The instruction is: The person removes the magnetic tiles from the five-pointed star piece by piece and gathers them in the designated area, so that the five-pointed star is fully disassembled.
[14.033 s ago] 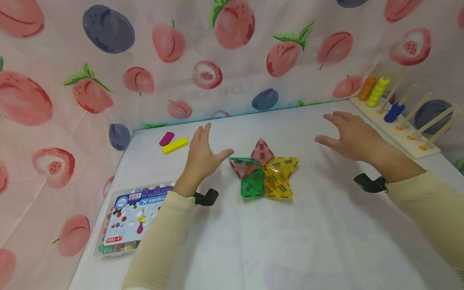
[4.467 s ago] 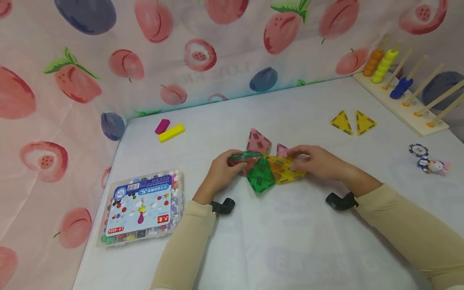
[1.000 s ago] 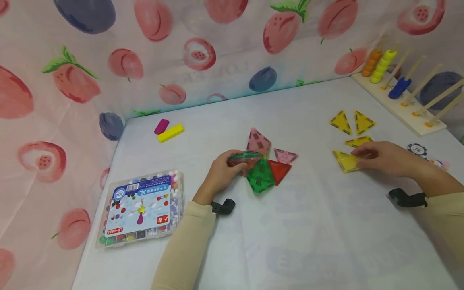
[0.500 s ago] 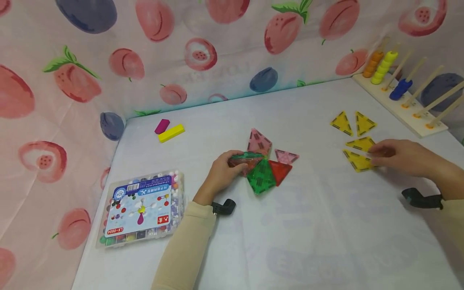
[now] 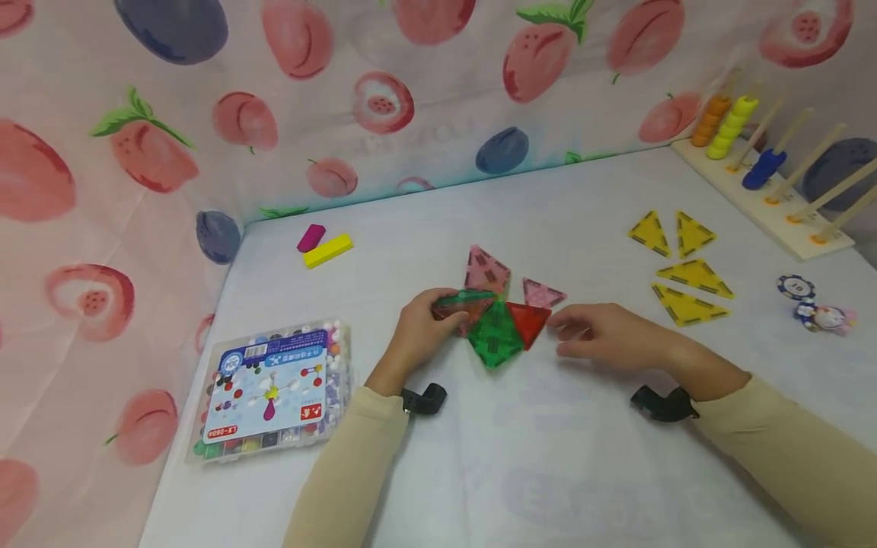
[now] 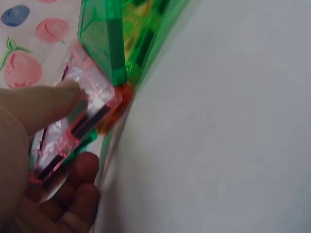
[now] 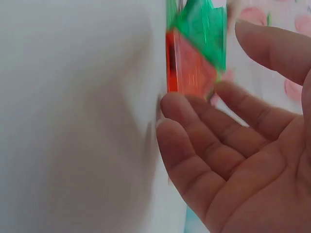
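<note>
Transparent magnetic tiles form part of a star at mid-table in the head view: a pink point [image 5: 485,268], a green section [image 5: 495,339] and a red triangular tile [image 5: 529,323]. My left hand [image 5: 421,327] pinches the star's left point; in the left wrist view the thumb lies on a pink tile [image 6: 90,94], fingers beneath. My right hand [image 5: 617,336] is just right of the red tile, fingers loosely bent and holding nothing; in the right wrist view a small gap seems to separate the fingertips from the red tile [image 7: 192,70]. A loose pink triangular tile [image 5: 543,294] lies behind.
Several yellow triangular tiles [image 5: 692,306] lie at right. Beyond them are a poker chip [image 5: 796,287], a small figurine [image 5: 825,317] and a wooden peg board [image 5: 788,217]. A boxed molecule set [image 5: 267,392] and yellow block [image 5: 329,250] are at left.
Yellow tiles came off the star and now lie at right. My right hand let go of the last one and moved left to the red tile. My left hand keeps its hold.
</note>
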The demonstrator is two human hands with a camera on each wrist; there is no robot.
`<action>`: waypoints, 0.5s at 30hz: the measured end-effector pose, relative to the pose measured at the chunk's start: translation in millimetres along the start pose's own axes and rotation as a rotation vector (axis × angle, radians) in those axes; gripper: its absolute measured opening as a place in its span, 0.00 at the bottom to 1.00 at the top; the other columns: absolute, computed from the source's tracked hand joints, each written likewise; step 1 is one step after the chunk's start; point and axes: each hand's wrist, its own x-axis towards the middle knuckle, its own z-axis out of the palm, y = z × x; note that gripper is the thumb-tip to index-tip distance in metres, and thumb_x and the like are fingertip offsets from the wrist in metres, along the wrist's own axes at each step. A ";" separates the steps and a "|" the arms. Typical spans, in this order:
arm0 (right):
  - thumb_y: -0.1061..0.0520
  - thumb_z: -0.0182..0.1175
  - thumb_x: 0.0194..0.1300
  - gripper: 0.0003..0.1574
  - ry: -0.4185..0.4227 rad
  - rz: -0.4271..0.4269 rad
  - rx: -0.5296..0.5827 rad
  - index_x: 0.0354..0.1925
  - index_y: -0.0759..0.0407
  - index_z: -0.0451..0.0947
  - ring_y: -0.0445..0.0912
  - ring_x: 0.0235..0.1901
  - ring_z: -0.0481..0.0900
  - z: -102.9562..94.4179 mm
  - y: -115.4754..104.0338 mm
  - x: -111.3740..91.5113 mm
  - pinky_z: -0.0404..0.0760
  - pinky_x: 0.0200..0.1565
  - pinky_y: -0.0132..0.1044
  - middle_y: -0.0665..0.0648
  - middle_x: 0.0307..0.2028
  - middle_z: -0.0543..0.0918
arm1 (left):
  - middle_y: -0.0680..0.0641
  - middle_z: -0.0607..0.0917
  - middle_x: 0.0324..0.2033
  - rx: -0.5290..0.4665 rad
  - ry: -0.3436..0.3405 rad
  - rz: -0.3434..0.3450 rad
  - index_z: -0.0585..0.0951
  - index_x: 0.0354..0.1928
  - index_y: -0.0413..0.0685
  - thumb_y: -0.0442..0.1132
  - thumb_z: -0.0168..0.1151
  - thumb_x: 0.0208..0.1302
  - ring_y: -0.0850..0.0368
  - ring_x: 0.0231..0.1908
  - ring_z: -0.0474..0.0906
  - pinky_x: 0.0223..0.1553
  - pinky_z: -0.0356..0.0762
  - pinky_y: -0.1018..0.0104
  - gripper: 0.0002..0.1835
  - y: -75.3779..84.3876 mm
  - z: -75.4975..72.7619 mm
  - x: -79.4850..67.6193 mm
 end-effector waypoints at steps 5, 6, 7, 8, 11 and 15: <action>0.41 0.60 0.56 0.40 0.020 -0.029 0.034 0.60 0.60 0.64 0.49 0.50 0.72 11.4 -12.4 9.6 0.71 0.48 0.43 0.57 0.52 0.74 | 0.53 0.75 0.41 -0.002 0.035 0.020 0.75 0.51 0.49 0.47 0.63 0.55 0.61 0.36 0.71 0.37 0.70 0.67 0.22 3.3 2.9 -9.9; 0.41 0.59 0.56 0.41 0.031 -0.028 0.040 0.61 0.61 0.62 0.50 0.51 0.72 12.1 -13.2 10.5 0.71 0.49 0.45 0.59 0.53 0.72 | 0.52 0.76 0.41 -0.001 0.034 0.023 0.75 0.51 0.49 0.47 0.63 0.55 0.61 0.35 0.72 0.36 0.71 0.67 0.22 3.4 3.1 -11.8; 0.41 0.59 0.56 0.42 0.041 -0.028 0.047 0.62 0.62 0.61 0.51 0.51 0.71 12.8 -13.6 11.4 0.70 0.49 0.45 0.60 0.55 0.71 | 0.52 0.76 0.41 0.000 0.028 0.025 0.75 0.52 0.48 0.46 0.63 0.55 0.61 0.35 0.72 0.36 0.71 0.67 0.22 3.7 2.9 -13.9; 0.41 0.59 0.57 0.43 0.048 -0.026 0.058 0.62 0.63 0.60 0.52 0.52 0.71 13.4 -14.1 12.5 0.70 0.49 0.45 0.61 0.56 0.70 | 0.52 0.76 0.41 0.004 0.019 0.023 0.75 0.52 0.48 0.46 0.63 0.55 0.61 0.35 0.72 0.36 0.71 0.67 0.22 3.8 2.3 -15.9; 0.41 0.58 0.57 0.45 0.067 -0.024 0.077 0.63 0.64 0.58 0.53 0.54 0.69 14.7 -14.2 17.5 0.69 0.50 0.46 0.62 0.58 0.68 | 0.52 0.77 0.43 0.039 -0.008 0.012 0.74 0.53 0.50 0.48 0.62 0.56 0.61 0.38 0.72 0.39 0.70 0.65 0.23 4.7 -0.9 -22.8; 0.41 0.58 0.57 0.45 0.067 -0.026 0.089 0.64 0.63 0.57 0.53 0.55 0.68 14.0 -14.1 27.4 0.68 0.51 0.46 0.61 0.59 0.66 | 0.54 0.79 0.41 0.067 -0.045 -0.017 0.77 0.49 0.52 0.51 0.62 0.55 0.62 0.38 0.73 0.40 0.71 0.64 0.20 7.7 -7.4 -34.0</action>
